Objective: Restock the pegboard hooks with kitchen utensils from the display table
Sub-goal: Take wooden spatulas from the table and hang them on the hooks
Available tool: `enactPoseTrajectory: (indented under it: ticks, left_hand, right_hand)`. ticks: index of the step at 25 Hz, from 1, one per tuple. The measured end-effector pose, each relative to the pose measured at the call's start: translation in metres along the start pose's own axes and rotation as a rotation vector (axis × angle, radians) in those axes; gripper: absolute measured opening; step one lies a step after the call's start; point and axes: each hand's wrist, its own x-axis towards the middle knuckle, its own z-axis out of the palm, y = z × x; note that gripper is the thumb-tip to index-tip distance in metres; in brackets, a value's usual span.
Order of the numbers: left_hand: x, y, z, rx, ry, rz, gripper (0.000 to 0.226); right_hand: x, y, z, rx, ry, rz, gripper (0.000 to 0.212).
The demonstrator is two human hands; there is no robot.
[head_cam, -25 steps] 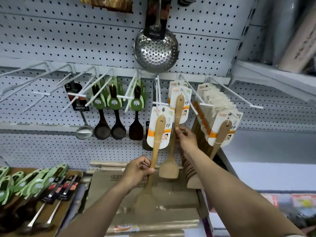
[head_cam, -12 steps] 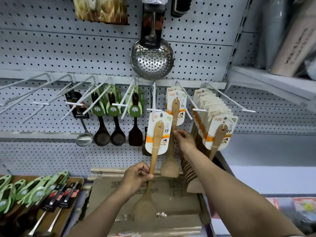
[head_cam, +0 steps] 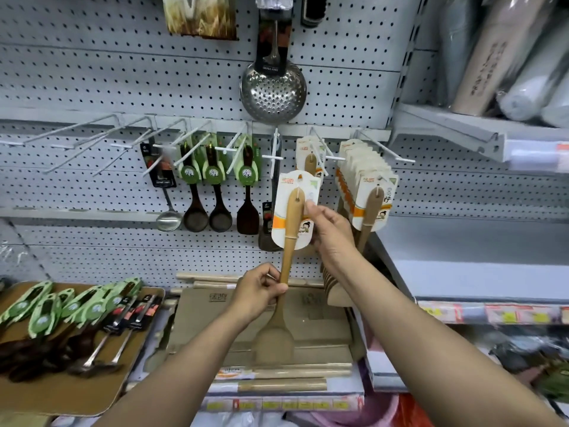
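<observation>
Left hand [head_cam: 258,291], grip closed round the mid-handle of a pale wooden spatula with a white-and-orange card header [head_cam: 288,241], blade down, upright before the grey perforated pegboard [head_cam: 123,81]. Right hand [head_cam: 331,232], fingertips pinched on the card's right edge, just below the white hook [head_cam: 320,152] bearing one like spatula. Further right, a full row of carded wooden spatulas [head_cam: 366,186]. Lower left, green-carded dark spoons [head_cam: 55,309] on a brown tabletop [head_cam: 77,392].
</observation>
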Motion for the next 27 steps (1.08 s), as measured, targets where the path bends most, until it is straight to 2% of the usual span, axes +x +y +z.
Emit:
enactPoseTrajectory:
  ticks: [3, 10, 17, 27]
  left_hand:
    - [-0.012, 0.004, 0.01, 0.004, -0.013, 0.009, 0.019]
    - [-0.013, 0.012, 0.032, 0.021, -0.038, 0.027, 0.021]
    - [0.005, 0.014, 0.045, 0.02, -0.042, -0.009, 0.015]
    - [0.062, 0.01, 0.051, 0.01, -0.034, -0.031, 0.012]
  right_hand:
    - [-0.02, -0.012, -0.005, -0.081, 0.013, -0.112, 0.01]
    - [-0.029, -0.022, -0.025, -0.053, 0.084, -0.129, 0.004]
    - [-0.004, -0.024, -0.031, -0.095, 0.156, -0.11, 0.007]
    - [0.054, -0.014, -0.029, -0.116, 0.153, -0.117, 0.004]
